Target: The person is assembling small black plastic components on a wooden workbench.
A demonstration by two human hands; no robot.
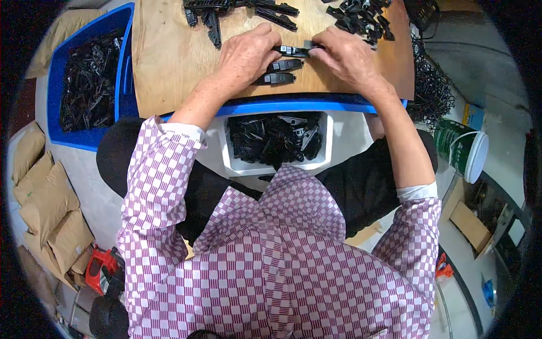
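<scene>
On the wooden board, my left hand (248,53) grips one end of a long black plastic part (291,51). My right hand (344,56) pinches the other end, where a small grey edge shows by the fingertips; what exactly sits under those fingers is hidden. Just below the held part lie two similar black plastic parts (279,78), side by side near the board's front edge. Beyond my left hand is a loose group of long black parts (276,17). Past my right hand is a pile of small black pieces (358,20).
The wooden board (169,68) rests on a blue bin. At left stands a blue bin (127,79) full of black parts. A white box (324,161) of black parts sits below the board, between my legs. Right are black sprues (432,85) and a green bucket (460,150).
</scene>
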